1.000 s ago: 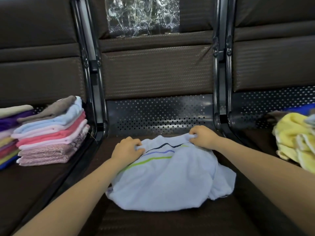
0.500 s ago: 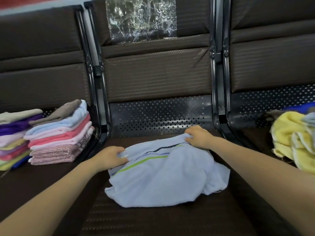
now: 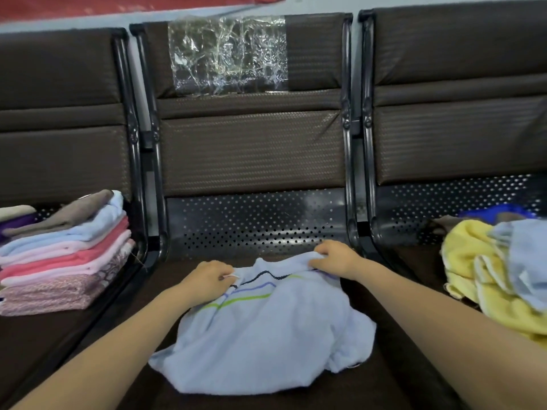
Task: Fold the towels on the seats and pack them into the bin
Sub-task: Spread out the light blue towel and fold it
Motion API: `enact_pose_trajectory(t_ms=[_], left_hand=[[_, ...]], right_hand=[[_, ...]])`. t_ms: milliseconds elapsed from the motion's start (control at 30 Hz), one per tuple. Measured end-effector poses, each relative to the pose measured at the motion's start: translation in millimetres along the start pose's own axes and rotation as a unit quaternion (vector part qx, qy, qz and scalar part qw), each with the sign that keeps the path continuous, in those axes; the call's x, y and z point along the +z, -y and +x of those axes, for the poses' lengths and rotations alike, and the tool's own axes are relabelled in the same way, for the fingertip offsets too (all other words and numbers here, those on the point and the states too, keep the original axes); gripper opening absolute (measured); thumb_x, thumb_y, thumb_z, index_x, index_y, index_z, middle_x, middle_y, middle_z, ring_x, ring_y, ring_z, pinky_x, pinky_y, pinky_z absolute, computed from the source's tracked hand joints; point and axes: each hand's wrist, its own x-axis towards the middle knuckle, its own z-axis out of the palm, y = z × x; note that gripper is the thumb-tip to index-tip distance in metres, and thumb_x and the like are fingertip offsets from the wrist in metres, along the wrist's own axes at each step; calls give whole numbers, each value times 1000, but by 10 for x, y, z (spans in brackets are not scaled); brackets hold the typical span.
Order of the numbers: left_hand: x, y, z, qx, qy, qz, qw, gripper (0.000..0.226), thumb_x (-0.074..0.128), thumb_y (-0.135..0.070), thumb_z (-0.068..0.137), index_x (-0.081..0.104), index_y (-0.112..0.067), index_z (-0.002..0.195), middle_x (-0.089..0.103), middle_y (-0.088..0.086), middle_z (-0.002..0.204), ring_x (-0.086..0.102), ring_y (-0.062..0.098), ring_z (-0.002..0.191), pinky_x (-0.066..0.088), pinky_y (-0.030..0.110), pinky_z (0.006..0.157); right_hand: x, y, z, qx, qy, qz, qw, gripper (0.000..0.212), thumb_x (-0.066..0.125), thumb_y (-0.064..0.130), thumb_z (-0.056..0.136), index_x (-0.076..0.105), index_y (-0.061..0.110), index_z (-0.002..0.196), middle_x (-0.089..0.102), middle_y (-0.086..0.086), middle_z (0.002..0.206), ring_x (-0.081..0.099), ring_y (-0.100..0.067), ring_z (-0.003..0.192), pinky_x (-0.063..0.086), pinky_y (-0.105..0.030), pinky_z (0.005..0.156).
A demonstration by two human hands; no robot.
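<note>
**Both hands pinching**

Two bare forearms reached forward from the lower corners, converging slightly. The left hand (image 3: 207, 279) lay knuckles up, fingers curled and pinching a fold. The right hand (image 3: 334, 258) sat slightly farther forward, fingers likewise curled, gripping tightly.

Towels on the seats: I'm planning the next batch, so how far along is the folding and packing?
Done: a stack of folded pink, white and pale blue towels sits on the left seat. In hand: the left hand and right hand pinch the far edge of a crumpled light blue striped towel on the middle seat. Left: a loose heap of yellow and blue towels on the right seat. No bin is visible, so packing seems not started.
</note>
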Motion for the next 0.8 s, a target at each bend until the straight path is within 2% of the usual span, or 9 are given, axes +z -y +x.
enact_pose_trajectory(t_ms=[67, 133, 233, 300, 400, 467, 567, 667, 800], left_hand=[[-4, 3, -16, -6, -2, -20, 1000, 38, 47, -29, 98, 41, -24, 62, 45, -5, 67, 52, 21, 78, 39, 32, 70], [-28, 33, -46, -20, 5, -68, 998, 32, 53, -33, 96, 51, -31, 64, 52, -10, 69, 51, 10, 74, 38, 26, 66], [-84, 111, -96, -30, 16, -90, 995, 24, 59, -39, 92, 63, -25, 73, 61, -8, 77, 55, 8, 79, 40, 23, 70], [-113, 156, -131, -32, 12, -88, 996, 31, 59, -40, 92, 58, -23, 66, 55, -7, 69, 51, 7, 71, 37, 24, 64], [-119, 172, -252, -51, -16, -104, 993, 46, 59, -41, 92, 40, -19, 56, 38, -6, 55, 37, 8, 56, 27, 24, 54], [-111, 177, -379, -43, -31, -126, 991, 47, 60, -42, 91, 37, -18, 57, 35, -6, 53, 34, 5, 52, 25, 22, 50], [-261, 149, -602, -19, -83, -164, 983, 45, 60, -36, 92, 38, -19, 56, 36, -10, 49, 34, 2, 51, 27, 19, 49], [-671, 57, -802, -10, -180, -253, 951, 39, 61, -30, 92, 44, -16, 60, 39, -9, 53, 38, 7, 57, 30, 20, 51], [-1521, -162, -1141, 18, -270, -246, 931, 35, 68, -30, 87, 50, -14, 61, 42, -9, 53, 41, 2, 53, 33, 18, 51]], right_hand=[[13, 9, 8, 10, 10, 94, 996, 35, 66, 27, 88, 51, 20, 56, 51, 6, 64, 48, -10, 67, 36, -27, 62], [6, 34, 5, 11, 27, 166, 986, 22, 68, 25, 88, 68, 16, 68, 62, 2, 74, 56, -10, 74, 43, -21, 66], [-9, 74, -28, 0, 59, 161, 985, 25, 68, 24, 88, 73, 0, 86, 63, -5, 80, 56, -11, 75, 43, -14, 62], [-36, 79, -35, 6, 64, 155, 986, 25, 68, 23, 88, 72, -1, 91, 62, -6, 81, 55, -12, 76, 42, -13, 61], [-121, 93, -40, 18, 102, 123, 987, 21, 67, 21, 88, 67, 5, 73, 55, -3, 75, 49, -14, 74, 41, -22, 67], [-184, 126, -78, 31, 113, 100, 988, 29, 68, 19, 86, 60, 15, 58, 52, 1, 66, 47, -12, 66, 40, -23, 65], [-416, 283, -207, 17, 45, 142, 989, 37, 69, 14, 84, 56, 20, 50, 47, 10, 49, 43, -5, 51, 37, -16, 53], [-822, 566, -359, -14, -84, 280, 956, 26, 69, 11, 85, 63, 13, 60, 54, 7, 54, 49, -4, 53, 40, -14, 52], [-1435, 1060, -662, -60, -141, 376, 914, 25, 70, 12, 84, 62, 15, 61, 55, -1, 59, 51, -12, 58, 41, -23, 56]])
